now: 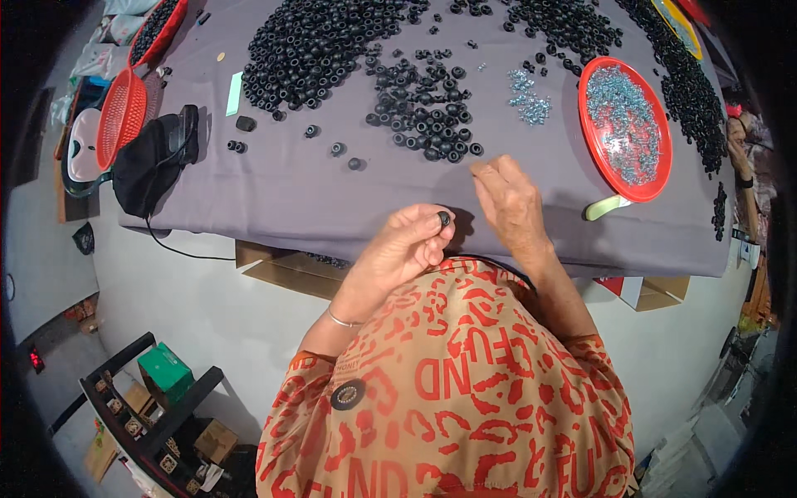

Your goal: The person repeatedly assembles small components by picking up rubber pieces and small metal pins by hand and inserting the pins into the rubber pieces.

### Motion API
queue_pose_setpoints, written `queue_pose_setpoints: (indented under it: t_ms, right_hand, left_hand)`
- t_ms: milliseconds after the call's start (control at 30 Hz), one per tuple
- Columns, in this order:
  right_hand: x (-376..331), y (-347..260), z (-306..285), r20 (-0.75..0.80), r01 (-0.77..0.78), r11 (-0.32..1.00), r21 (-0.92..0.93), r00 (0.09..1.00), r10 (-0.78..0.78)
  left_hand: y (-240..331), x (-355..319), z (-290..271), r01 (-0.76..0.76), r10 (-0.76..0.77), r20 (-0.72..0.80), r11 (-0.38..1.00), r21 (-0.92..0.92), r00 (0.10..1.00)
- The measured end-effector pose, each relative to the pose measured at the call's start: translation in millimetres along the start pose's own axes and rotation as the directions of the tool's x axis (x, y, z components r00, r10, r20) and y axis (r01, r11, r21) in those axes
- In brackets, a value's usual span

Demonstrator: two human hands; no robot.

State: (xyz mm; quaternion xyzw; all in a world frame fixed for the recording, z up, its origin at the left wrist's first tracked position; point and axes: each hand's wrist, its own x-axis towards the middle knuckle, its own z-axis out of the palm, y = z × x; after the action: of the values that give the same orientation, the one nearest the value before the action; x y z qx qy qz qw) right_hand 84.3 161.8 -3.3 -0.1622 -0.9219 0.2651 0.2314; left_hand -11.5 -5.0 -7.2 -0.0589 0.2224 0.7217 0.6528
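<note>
Near the table's front edge, my left hand (407,245) pinches a small round black plastic piece (443,218) between thumb and index finger, with the other fingers curled in. My right hand (512,206) hovers to its right with thumb and fingertips pressed together. Whatever it may hold is too small to make out. Just beyond its fingertips lies a loose cluster of similar black pieces with holes (427,116). Farther right, a red plastic tray (662,178) holds many small shiny metal parts (618,116), and a small heap of such metal parts (529,100) rests on the cloth.
A grey cloth (274,187) covers the table. Large heaps of black pieces (303,54) lie at the back and along the right. A pale-green-handled tool (608,207) sits by the tray. At left are red baskets (122,116) and a black cloth item with a cord (149,166).
</note>
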Motion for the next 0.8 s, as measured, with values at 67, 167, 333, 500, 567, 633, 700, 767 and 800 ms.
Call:
queue_pose_setpoints:
  t_ms: [67, 167, 333, 500, 567, 633, 700, 767, 800]
  right_hand:
    - [-2, 4, -6, 0.022, -0.004, 0.999, 0.044, 1.000, 0.003]
    - [-4, -1, -23, 0.234, -0.321, 0.819, 0.475, 0.944, 0.234]
    - [-8, -20, -46, 0.423, -0.509, 0.346, 0.788, 0.856, 0.297]
    - [-14, -34, -47, 0.367, -0.456, 0.268, 0.848, 0.872, 0.324]
    - [-17, -30, -46, 0.314, -0.398, 0.300, 0.867, 0.904, 0.291]
    - [-18, -21, -45, 0.171, -0.179, 0.590, 0.787, 0.983, 0.071]
    - [-20, -21, -45, 0.153, -0.163, 0.608, 0.777, 0.986, 0.069]
    - [-21, -21, -45, 0.136, -0.146, 0.627, 0.765, 0.989, 0.065]
    - [-20, -22, -45, 0.130, -0.144, 0.604, 0.784, 0.989, 0.067]
  left_hand:
    - [-1, 1, 1, -0.003, 0.003, -0.011, 1.000, -0.017, 1.000]
    - [-1, 2, 8, -0.025, 0.024, -0.049, 1.000, -0.015, 0.999]
    - [-3, 4, 17, -0.020, 0.020, 0.010, 0.999, -0.027, 1.000]
    - [-5, 2, 26, -0.014, 0.015, 0.026, 1.000, -0.015, 1.000]
    - [-6, 1, 29, -0.009, 0.009, 0.012, 1.000, -0.002, 1.000]
    - [-8, 1, 32, -0.026, 0.026, 0.015, 1.000, 0.017, 1.000]
    - [-11, 2, 31, -0.024, 0.024, 0.025, 1.000, -0.015, 0.999]
    - [-12, 2, 31, -0.022, 0.024, 0.037, 0.999, -0.048, 0.999]
    - [-12, 2, 32, -0.013, 0.015, 0.039, 0.999, -0.043, 0.999]
